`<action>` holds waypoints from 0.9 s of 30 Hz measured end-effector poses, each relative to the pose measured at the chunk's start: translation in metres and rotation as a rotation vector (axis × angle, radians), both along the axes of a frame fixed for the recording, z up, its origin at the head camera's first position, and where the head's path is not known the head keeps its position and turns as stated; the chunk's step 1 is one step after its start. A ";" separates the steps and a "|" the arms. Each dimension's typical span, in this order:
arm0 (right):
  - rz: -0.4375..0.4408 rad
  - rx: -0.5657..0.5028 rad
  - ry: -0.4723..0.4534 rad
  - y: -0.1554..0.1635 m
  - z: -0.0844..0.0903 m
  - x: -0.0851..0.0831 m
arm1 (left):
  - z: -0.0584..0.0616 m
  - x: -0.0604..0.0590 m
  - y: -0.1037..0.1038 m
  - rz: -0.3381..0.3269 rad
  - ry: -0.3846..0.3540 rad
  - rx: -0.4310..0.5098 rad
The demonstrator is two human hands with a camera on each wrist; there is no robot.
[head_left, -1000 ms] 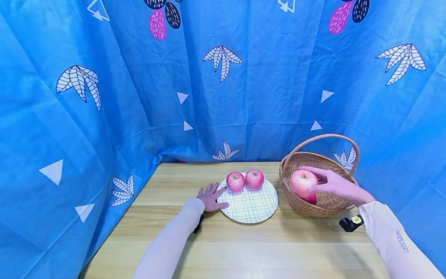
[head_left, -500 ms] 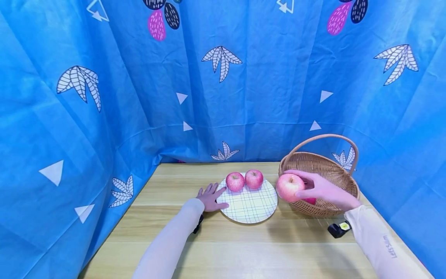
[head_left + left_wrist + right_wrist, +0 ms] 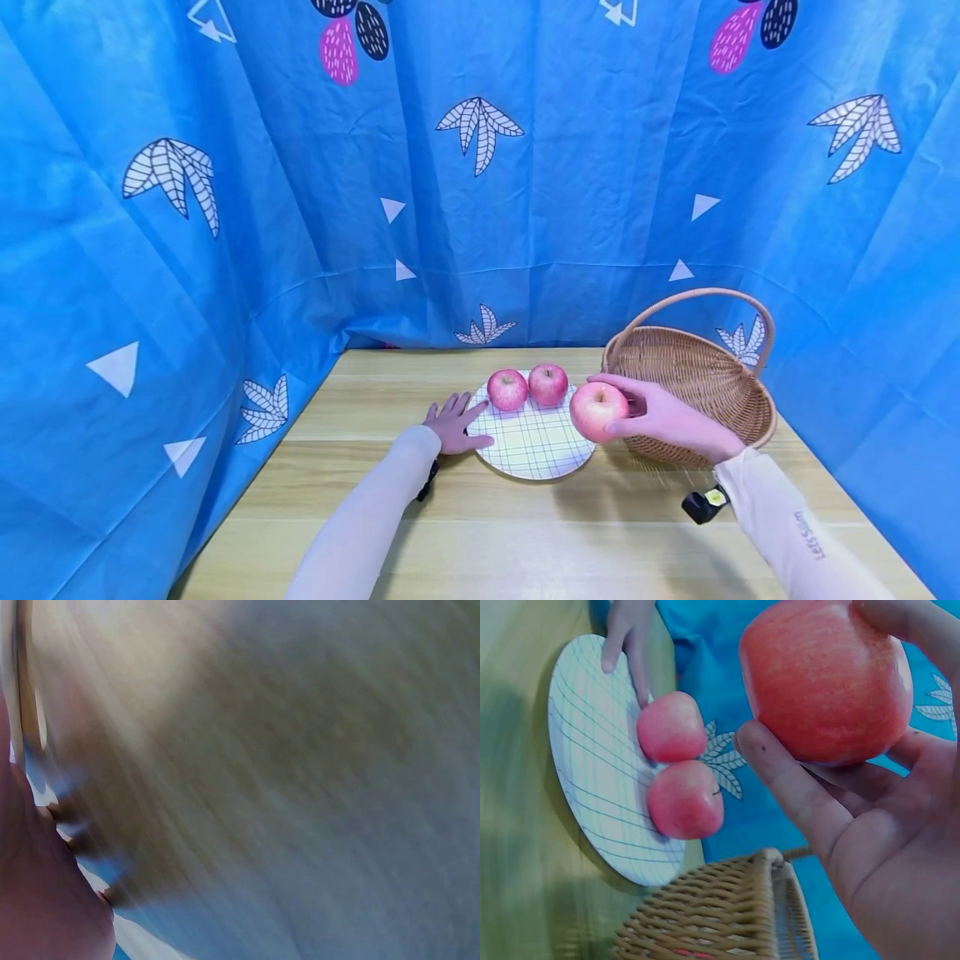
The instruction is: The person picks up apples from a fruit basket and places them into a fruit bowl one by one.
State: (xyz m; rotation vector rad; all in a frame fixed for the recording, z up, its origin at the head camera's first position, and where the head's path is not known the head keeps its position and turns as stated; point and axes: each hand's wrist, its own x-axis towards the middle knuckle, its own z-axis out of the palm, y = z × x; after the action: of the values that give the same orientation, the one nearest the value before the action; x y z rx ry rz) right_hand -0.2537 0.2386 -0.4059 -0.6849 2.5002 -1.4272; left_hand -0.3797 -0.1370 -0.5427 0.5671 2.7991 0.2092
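- One apple [image 3: 597, 411] sits gripped in right hand [image 3: 663, 419] fingers, raised over the plate's [image 3: 536, 454] three-o'clock rim, clear of the wicker basket [image 3: 697, 375].
- Two apples [image 3: 507, 389] rest at twelve o'clock.
- Left hand [image 3: 452, 425], fingers spread flat, steadies the nine-o'clock rim.

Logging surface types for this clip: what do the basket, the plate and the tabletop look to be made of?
The basket looks like woven wicker or rattan: tan strands in visible weave, with an arched handle. The plate is white with a thin green grid and a smooth, flat look, possibly ceramic or melamine; the pictures cannot settle which. The tabletop shows light wood grain in planks, matte, perhaps laminate.
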 end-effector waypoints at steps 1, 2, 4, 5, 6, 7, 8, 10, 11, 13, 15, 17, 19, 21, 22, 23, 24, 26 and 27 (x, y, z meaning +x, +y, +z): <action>-0.005 0.001 -0.001 -0.002 -0.002 -0.001 | 0.001 0.000 0.000 0.002 -0.004 -0.004; -0.012 0.003 -0.001 -0.003 -0.004 -0.001 | 0.001 0.001 0.000 0.000 -0.003 -0.001; -0.017 0.001 -0.004 -0.007 -0.007 -0.002 | 0.003 0.002 0.000 -0.003 -0.004 0.006; -0.017 -0.001 -0.002 -0.009 -0.009 -0.002 | 0.003 0.002 0.000 -0.003 -0.005 0.007; -0.011 -0.006 -0.003 -0.012 -0.011 -0.002 | 0.004 0.002 0.000 -0.005 -0.003 0.008; -0.007 -0.011 -0.001 -0.014 -0.013 -0.003 | 0.005 0.002 0.000 -0.004 -0.001 0.012; -0.001 -0.021 -0.002 -0.017 -0.014 -0.003 | 0.005 0.002 0.000 -0.005 0.001 0.012; -0.006 -0.029 -0.005 -0.022 -0.018 -0.005 | 0.005 0.002 0.000 -0.008 0.004 0.000; -0.012 -0.027 0.000 -0.024 -0.020 -0.005 | 0.005 0.002 0.000 -0.009 0.004 -0.003; -0.032 -0.016 0.013 -0.028 -0.024 -0.007 | 0.004 0.002 0.000 -0.012 0.007 -0.003; -0.054 0.001 0.030 -0.032 -0.029 -0.009 | 0.003 0.002 -0.001 -0.013 0.009 0.000; -0.057 0.006 0.050 -0.036 -0.033 -0.012 | 0.002 0.001 -0.001 -0.010 0.006 0.006; -0.060 -0.002 0.054 -0.039 -0.037 -0.015 | 0.000 0.000 -0.001 -0.007 0.001 0.004; -0.053 -0.005 0.065 -0.042 -0.041 -0.017 | -0.002 -0.001 -0.001 -0.005 -0.004 -0.003; -0.050 -0.007 0.066 -0.043 -0.042 -0.018 | -0.003 -0.002 -0.001 -0.005 -0.005 -0.005; -0.048 -0.007 0.067 -0.044 -0.044 -0.019 | -0.003 -0.003 -0.001 -0.006 -0.007 -0.008; -0.045 -0.009 0.065 -0.045 -0.045 -0.020 | -0.004 -0.004 -0.001 -0.006 -0.009 -0.011; -0.039 -0.007 0.061 -0.047 -0.047 -0.022 | -0.004 -0.004 -0.001 -0.008 -0.004 -0.003; -0.038 -0.010 0.050 -0.048 -0.048 -0.023 | -0.004 -0.004 -0.001 -0.010 -0.006 -0.002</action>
State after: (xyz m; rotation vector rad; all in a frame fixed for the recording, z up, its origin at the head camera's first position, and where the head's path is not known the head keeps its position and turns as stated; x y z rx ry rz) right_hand -0.2768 0.1911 -0.4543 -0.6869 2.5593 -1.4542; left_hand -0.3839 -0.1379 -0.5464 0.5784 2.7902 0.2051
